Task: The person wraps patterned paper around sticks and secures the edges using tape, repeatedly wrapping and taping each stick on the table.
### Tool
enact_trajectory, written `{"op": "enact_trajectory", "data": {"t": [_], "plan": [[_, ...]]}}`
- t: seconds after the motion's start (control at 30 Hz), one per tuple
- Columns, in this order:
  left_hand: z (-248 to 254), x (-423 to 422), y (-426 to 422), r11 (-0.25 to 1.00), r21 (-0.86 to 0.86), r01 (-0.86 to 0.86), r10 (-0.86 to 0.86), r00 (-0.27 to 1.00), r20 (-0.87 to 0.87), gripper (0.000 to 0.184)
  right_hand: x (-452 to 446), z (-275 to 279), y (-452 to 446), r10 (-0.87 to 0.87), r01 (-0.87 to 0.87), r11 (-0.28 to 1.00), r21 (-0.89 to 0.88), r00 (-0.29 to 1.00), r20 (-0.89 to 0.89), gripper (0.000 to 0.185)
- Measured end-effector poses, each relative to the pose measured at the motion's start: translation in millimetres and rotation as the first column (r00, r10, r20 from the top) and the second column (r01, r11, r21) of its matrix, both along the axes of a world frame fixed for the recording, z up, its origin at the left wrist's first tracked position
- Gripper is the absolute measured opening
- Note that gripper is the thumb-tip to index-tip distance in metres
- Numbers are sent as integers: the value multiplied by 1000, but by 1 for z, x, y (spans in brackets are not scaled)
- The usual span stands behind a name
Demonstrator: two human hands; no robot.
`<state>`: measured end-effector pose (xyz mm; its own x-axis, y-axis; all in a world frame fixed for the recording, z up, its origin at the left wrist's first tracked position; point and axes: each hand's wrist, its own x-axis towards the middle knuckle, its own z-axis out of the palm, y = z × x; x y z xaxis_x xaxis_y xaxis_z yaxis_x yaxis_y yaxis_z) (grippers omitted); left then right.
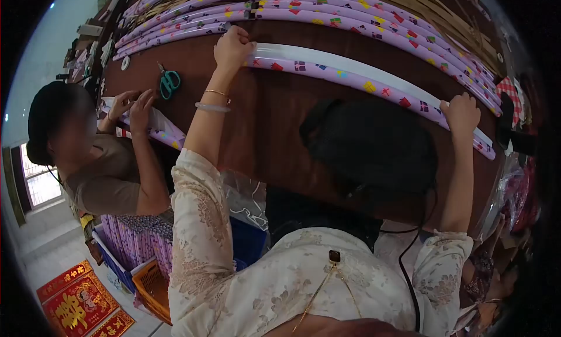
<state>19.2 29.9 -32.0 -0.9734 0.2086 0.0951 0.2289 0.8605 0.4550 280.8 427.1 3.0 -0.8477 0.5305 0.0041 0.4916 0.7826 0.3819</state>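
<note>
Lying along the brown table in front of me is a purple wrapping paper roll (345,80) printed with coloured gift shapes. A pale, shiny strip (350,59) runs along its far side, perhaps clear film or the paper's white back. My left hand (232,48) is closed at the roll's left end, with a bangle and a thin bracelet on the wrist. Near the right end, my right hand (461,114) has its fingers closed over the far edge and its thumb toward the strip. Parts of the fingers of both hands are hidden.
More printed rolls (350,24) lie in rows at the table's back, beside brown paper strips (426,10). Green-handled scissors (169,83) lie left. A co-worker's hands (134,109) handle another roll (166,135). An orange crate (153,287) stands below. My dark cap (374,150) blocks part of the table.
</note>
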Motion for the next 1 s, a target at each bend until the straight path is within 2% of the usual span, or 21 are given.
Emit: {"op": "enact_trajectory", "data": {"t": [0.07, 0.1, 0.17, 0.27, 0.3, 0.37, 0.4, 0.47, 0.77, 1.0], "plan": [[0, 3, 11, 975, -158, 158, -197, 943, -268, 14, 1, -5, 4, 16, -16, 1000, 22, 999, -28, 30], [3, 6, 19, 974, -156, 165, -203, 941, -270, 14, 2, -7, 5, 43, -41, 998, 42, 998, -53, 28], [9, 17, 40, 893, -164, 418, -449, 812, -374, 12, 1, -5, 4, 36, -34, 999, 41, 998, -48, 28], [22, 43, 78, 775, -96, 624, -619, 723, -307, 18, 1, -5, 4, 35, -34, 999, 41, 999, -39, 27], [23, 49, 88, 775, -92, 626, -620, 722, -307, 18, 1, -5, 4, 39, -37, 998, 42, 999, -37, 27], [22, 56, 105, 653, -197, 731, -748, 581, -321, 19, -1, 1, 1, 25, -25, 1000, 19, 999, -20, 28], [20, 57, 111, 651, -192, 734, -749, 580, -321, 19, -1, 4, -1, 13, -13, 1000, -8, 1000, -6, 29], [18, 56, 121, 576, -298, 761, -811, 484, -329, 18, 0, 4, -2, 19, -19, 1000, 3, 1000, -10, 29], [26, 53, 136, 427, -476, 768, -904, 359, -233, 19, 1, 2, -1, 16, -15, 1000, 12, 1000, -20, 29], [28, 52, 140, 390, -533, 751, -920, 348, -183, 16, 1, 2, -2, 20, -20, 1000, 15, 1000, -8, 28]]}}
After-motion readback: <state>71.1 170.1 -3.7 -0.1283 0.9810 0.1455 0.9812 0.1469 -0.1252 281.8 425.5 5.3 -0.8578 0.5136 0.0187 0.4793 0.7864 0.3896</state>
